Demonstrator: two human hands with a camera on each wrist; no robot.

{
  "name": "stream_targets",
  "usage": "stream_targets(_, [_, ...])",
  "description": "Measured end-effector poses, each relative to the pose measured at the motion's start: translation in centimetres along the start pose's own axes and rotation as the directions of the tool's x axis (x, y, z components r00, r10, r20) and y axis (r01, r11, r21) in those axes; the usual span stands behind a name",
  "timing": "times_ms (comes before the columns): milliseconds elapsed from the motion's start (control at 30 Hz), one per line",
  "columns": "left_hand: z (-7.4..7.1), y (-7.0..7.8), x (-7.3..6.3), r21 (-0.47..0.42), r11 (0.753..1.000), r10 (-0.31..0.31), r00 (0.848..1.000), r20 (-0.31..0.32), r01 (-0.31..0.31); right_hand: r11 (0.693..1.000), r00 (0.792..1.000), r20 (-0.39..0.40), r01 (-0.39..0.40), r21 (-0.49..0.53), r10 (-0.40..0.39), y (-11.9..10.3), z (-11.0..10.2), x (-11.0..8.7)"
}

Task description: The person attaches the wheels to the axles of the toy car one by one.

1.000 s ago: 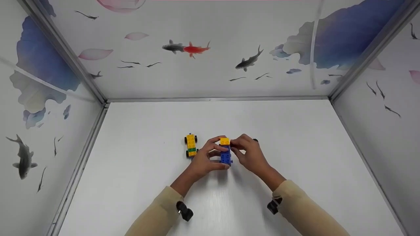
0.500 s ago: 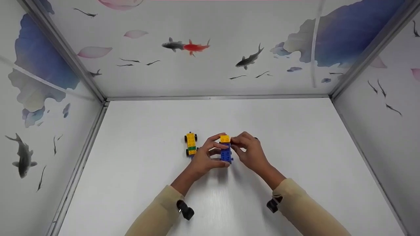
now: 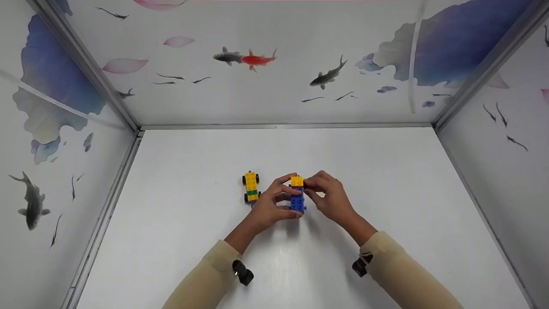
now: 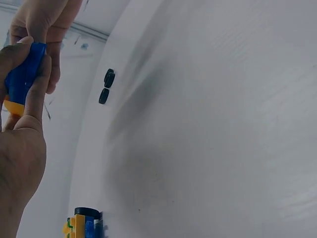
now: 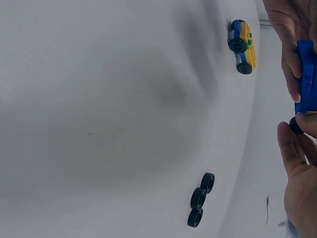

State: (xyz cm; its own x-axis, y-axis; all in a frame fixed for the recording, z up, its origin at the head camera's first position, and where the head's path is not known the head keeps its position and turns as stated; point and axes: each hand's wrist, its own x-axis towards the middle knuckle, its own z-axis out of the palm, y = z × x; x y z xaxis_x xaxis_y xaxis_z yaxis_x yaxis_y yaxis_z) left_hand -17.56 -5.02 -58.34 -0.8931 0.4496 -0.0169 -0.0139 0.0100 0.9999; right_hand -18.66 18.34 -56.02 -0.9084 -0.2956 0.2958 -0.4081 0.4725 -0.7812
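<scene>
Both hands [image 3: 300, 201] grip blue-yellow brick car [image 3: 296, 195]; 3 loose wheels [image 5: 199, 199] nearby.

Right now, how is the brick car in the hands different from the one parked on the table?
The held brick car is lifted between the left hand and right hand; the finished car rests on the table. The held one shows blue with a yellow end, the finished one yellow with a green band. Both are studded brick builds.

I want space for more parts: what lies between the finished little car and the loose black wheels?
Both hands gripping the blue-and-yellow block build, per the head view.
</scene>
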Motion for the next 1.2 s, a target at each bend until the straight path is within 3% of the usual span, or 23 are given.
stream_targets(333, [0.2,-0.2,0.3,0.036,0.998,0.045,0.999,-0.009,-0.044,0.998,1.0,0.017,0.008,-0.068,-0.007,1.1,-0.8,0.2])
stream_targets(567, [0.0,-0.3,0.3,0.054,0.997,0.051,0.997,-0.055,-0.048,0.985,0.995,-0.009,-0.101,-0.141,0.101,3.0,-2.0,0.1])
stream_targets(900, [-0.3,-0.3,0.0,0.051,0.997,0.056,0.997,-0.058,-0.053,0.93,0.986,-0.019,-0.165,-0.329,0.168,6.0,-3.3,-1.1])
stream_targets(1200, [-0.5,-0.4,0.1,0.062,0.997,0.049,0.997,-0.063,-0.045,0.88,0.974,0.049,-0.178,-0.441,0.221,6.9,-3.6,-1.4])
